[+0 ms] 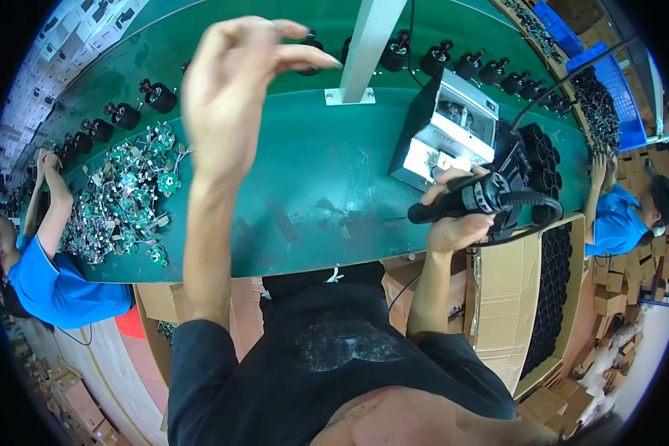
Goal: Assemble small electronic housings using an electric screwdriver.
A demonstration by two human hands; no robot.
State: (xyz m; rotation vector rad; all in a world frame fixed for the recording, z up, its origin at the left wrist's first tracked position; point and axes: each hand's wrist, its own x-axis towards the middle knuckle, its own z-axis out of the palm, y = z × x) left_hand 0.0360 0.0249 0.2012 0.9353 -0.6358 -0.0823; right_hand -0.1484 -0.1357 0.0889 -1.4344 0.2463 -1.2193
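Observation:
My left hand (234, 82) is raised over the far side of the green bench, slightly blurred. Its thumb and forefinger are apart, around the near side of a small black cylinder (310, 40) that they partly cover; no grip on it shows. In my right hand (457, 232) is a black electric screwdriver (464, 199), held level with its thin bit pointing left and its cord looping off to the right. Just beyond it stands a metal box with a lit opening (453, 126), which looks like a screw feeder.
Black cylinders with upright stems (395, 55) line the far strip. A pile of green circuit boards with wires (123, 197) lies left. A grey post (368, 52) rises mid-bench. Black cups (540, 160) stack right; a carton (509, 297) sits below. Co-workers in blue sit at both sides.

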